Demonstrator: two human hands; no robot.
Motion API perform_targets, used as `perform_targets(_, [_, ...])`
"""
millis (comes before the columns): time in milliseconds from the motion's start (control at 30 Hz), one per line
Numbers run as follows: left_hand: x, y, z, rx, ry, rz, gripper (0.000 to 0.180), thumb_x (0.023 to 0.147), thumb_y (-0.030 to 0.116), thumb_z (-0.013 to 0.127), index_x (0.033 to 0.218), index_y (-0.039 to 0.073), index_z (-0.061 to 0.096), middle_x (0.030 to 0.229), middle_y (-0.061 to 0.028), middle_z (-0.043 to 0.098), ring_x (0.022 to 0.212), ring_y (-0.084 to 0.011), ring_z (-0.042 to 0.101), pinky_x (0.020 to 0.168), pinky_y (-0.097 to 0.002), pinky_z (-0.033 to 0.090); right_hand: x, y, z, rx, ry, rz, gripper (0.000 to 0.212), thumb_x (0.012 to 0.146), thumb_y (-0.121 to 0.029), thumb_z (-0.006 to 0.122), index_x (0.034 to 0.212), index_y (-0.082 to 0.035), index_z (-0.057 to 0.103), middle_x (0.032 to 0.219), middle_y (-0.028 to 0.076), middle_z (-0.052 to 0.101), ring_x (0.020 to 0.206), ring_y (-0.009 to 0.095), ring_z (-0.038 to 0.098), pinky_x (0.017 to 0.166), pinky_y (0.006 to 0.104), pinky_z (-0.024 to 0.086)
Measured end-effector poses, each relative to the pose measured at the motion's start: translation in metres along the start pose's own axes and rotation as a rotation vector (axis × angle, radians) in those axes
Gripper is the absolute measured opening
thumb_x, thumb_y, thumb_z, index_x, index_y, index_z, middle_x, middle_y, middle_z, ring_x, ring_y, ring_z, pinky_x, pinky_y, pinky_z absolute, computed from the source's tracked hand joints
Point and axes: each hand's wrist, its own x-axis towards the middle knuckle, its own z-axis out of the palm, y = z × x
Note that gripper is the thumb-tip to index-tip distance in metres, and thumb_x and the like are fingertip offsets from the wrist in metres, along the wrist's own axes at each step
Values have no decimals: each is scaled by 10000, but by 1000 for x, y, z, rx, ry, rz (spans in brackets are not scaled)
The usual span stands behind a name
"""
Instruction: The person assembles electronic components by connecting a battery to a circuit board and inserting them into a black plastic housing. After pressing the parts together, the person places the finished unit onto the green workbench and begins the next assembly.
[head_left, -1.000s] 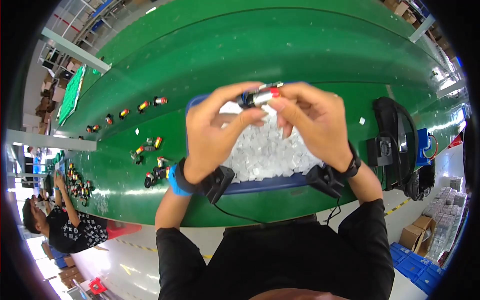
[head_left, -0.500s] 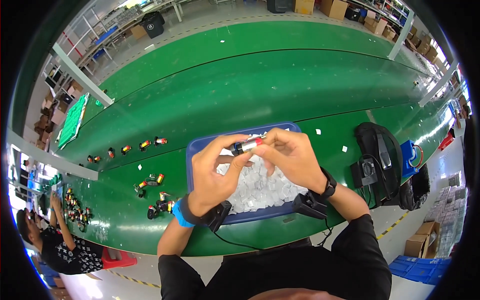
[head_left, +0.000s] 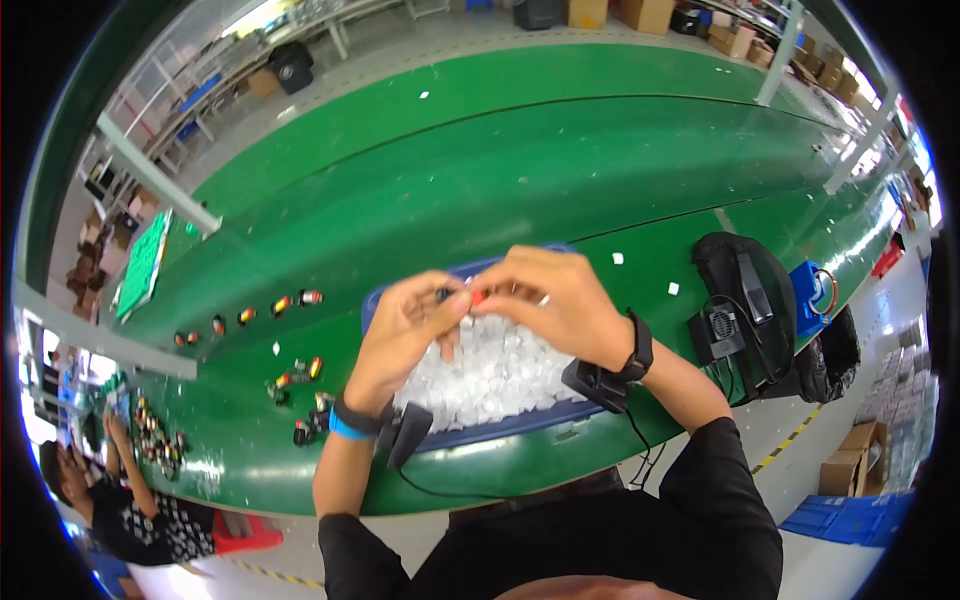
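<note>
Above a blue tray [head_left: 490, 433] filled with small white square pieces [head_left: 490, 380], both hands meet at a small part. My left hand [head_left: 405, 318] is closed on the part's dark end. My right hand [head_left: 560, 300] pinches near its red end [head_left: 478, 297]. Fingers cover most of the part, so its exact kind is hidden. Each wrist wears a dark band with a black box attached, the left box [head_left: 405, 433] and the right box [head_left: 597, 383], with cables running off toward the table edge.
Small red, yellow and black pieces [head_left: 247, 316] stand in a row at left, with more [head_left: 298, 374] nearer. A co-worker [head_left: 130, 510] sits at far left by a pile of similar pieces [head_left: 157, 440]. A black bag [head_left: 735, 285], a black device [head_left: 714, 337] and a blue box [head_left: 808, 298] lie right.
My hands have shifted slightly left, and the fingers have closed further over the part, hiding its white middle. The whole view has moved a little.
</note>
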Motion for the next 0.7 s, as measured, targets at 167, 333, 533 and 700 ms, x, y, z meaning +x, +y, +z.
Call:
perform_targets(167, [58,0,-34,303,139,20,356,954,388,632,1062,52,679,829,-13,659,683,-73,579,508,-230,448,4,3,12,-186,34,129,307,829,-118,769,1112,-55,667,811,54,671,593,122,618,546,248,487])
perform_targets(333, [103,-64,-172,1133,386,-154,491,900,511,650,1090,61,695,884,-50,700,746,-138,630,672,-272,499,10,-8,6,-81,-58,328,269,844,-101,753,1090,-37,664,827,28,685,635,70,612,570,223,480])
perform_targets(533, [-1,-43,-230,1109,513,201,377,891,393,686,1019,39,705,936,-138,726,891,-273,705,761,-356,550,1,-13,2,-105,-79,327,191,857,-107,738,1025,-31,686,793,31,684,640,76,615,583,228,482])
perform_targets(700, [-142,-19,-222,1251,658,23,324,877,282,737,1066,25,678,1024,-127,720,946,-225,696,835,-341,535,3,-6,2,-121,-84,309,151,862,-111,730,985,-30,697,771,34,685,637,85,620,588,223,480])
